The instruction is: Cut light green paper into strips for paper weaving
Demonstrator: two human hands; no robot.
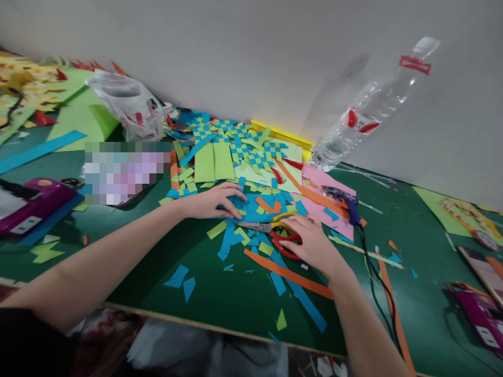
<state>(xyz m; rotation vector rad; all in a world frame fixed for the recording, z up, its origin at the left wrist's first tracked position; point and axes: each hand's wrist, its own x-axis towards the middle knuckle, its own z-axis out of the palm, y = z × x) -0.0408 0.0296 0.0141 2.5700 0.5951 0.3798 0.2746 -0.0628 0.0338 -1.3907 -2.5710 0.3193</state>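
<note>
My right hand (310,238) grips a pair of scissors (264,226) by its yellow and red handles, the blades pointing left just above the table. Fingers spread, my left hand (216,201) rests on blue paper (255,212) near the blade tips. Whether it pinches any of that paper cannot be made out. Blue and green scraps (231,238) lie under and around the blades. An orange paper strip (288,275) and a long blue strip (302,301) stretch across the table in front of my right hand. Behind my hands is a woven blue and green paper piece (247,144).
A tall plastic bottle (365,115) stands at the wall. To my right, a blue glue gun (351,207) lies on pink paper (330,220), its cord trailing forward. A plastic bag (131,104) and a purple power strip (37,204) are on the left.
</note>
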